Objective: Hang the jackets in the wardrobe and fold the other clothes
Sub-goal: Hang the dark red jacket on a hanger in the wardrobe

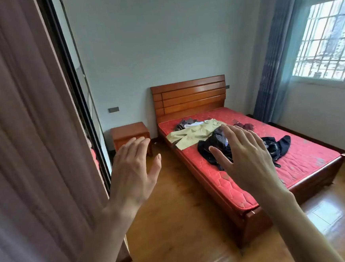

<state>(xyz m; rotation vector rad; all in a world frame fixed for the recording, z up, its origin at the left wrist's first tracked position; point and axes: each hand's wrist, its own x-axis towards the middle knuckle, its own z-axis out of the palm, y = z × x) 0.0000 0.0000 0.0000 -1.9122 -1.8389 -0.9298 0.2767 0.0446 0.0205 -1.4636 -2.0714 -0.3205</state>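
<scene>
Left hand: your left hand [132, 171] is raised in front of you, back toward the camera, fingers straight and spread, grasping nothing.
Right hand: your right hand [244, 156] is raised the same way, fingers straight, thumb out, released; from this view it overlaps the dark clothing but is not touching it.
Hands counted: two, both bare, both idle in the air above the floor [174, 223].
Dark clothes: one black heap [214, 148] lies near the mattress's left edge, partly hidden behind your right hand; a second black piece [278, 145] lies just to its right, toward the middle.
Light jacket: one yellow-green garment [192, 134] is spread flat at the left edge, nearer the headboard [189, 96].
Small pieces: one grey-brown item [184, 124], one white item [191, 125] touching it, one dark red item [246, 126], all toward the headboard end.
Bed: one, with a red mattress [306, 161].
Wardrobe: one, its tall door [23, 132] at your left.
Nightstand: one [129, 134], between wardrobe and bed.
Window: one [325, 40], with a blue curtain [275, 60].
</scene>
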